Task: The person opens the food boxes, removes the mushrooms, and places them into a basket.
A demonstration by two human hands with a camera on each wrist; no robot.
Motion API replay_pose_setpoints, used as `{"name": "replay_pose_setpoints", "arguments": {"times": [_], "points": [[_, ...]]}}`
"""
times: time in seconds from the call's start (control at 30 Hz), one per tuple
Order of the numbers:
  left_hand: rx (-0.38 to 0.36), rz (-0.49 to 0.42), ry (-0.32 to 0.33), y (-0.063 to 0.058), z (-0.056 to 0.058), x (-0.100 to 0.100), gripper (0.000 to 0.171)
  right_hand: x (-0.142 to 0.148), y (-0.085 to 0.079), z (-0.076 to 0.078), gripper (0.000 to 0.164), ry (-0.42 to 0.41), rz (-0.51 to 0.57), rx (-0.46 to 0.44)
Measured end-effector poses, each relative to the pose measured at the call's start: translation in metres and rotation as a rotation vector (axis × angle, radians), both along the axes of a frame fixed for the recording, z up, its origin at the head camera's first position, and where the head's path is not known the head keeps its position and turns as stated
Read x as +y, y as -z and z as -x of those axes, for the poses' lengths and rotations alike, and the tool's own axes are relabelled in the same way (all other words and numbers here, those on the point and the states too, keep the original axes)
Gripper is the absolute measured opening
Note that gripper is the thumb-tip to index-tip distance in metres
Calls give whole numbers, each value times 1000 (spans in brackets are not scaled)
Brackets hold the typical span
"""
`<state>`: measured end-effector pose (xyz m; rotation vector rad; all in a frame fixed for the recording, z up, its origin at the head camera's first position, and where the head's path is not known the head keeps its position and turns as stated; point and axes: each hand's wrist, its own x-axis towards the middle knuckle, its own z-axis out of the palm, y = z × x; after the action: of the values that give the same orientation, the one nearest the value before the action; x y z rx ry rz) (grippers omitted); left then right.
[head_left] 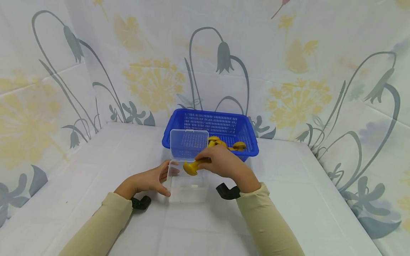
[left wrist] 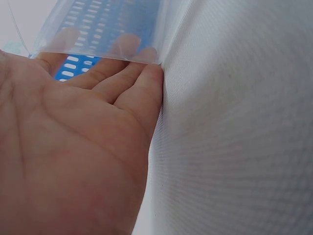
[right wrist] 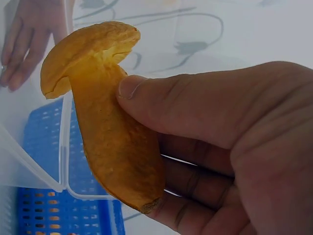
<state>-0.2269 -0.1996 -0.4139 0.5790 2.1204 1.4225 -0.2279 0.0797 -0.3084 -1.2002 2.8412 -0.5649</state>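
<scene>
A yellow-brown mushroom (right wrist: 115, 127) with a thick stem is pinched between the thumb and fingers of my right hand (head_left: 222, 161). Its cap (head_left: 190, 168) points left, above the opening of a clear plastic box (head_left: 189, 195). The box stands on the table with its hinged lid (head_left: 189, 144) raised at the back. My left hand (head_left: 148, 181) holds the box at its left side, thumb near the front corner and fingers towards the back. In the left wrist view, the fingertips (left wrist: 128, 44) show through the clear plastic.
Behind the box stands a blue perforated basket (head_left: 251, 135), with several yellow mushrooms (head_left: 239, 145) in its front right part. White cloth covers the table (head_left: 304, 202). A flower-printed curtain (head_left: 272, 46) hangs behind. Each wrist wears a dark mount (head_left: 228, 192).
</scene>
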Motion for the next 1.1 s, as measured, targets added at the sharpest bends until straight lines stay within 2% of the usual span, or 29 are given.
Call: {"name": "replay_pose_setpoints", "arguments": {"times": [0.33,0.7,1.1], "points": [[-3,-6,3,0,-1,1,103,10,-9,2,20,-34,74,57],[5,0,2,0,0,0,104,19,-14,1,23,48,190,116],[-6,-9,-5,0,0,1,106,31,-18,6,22,39,339,274]]}}
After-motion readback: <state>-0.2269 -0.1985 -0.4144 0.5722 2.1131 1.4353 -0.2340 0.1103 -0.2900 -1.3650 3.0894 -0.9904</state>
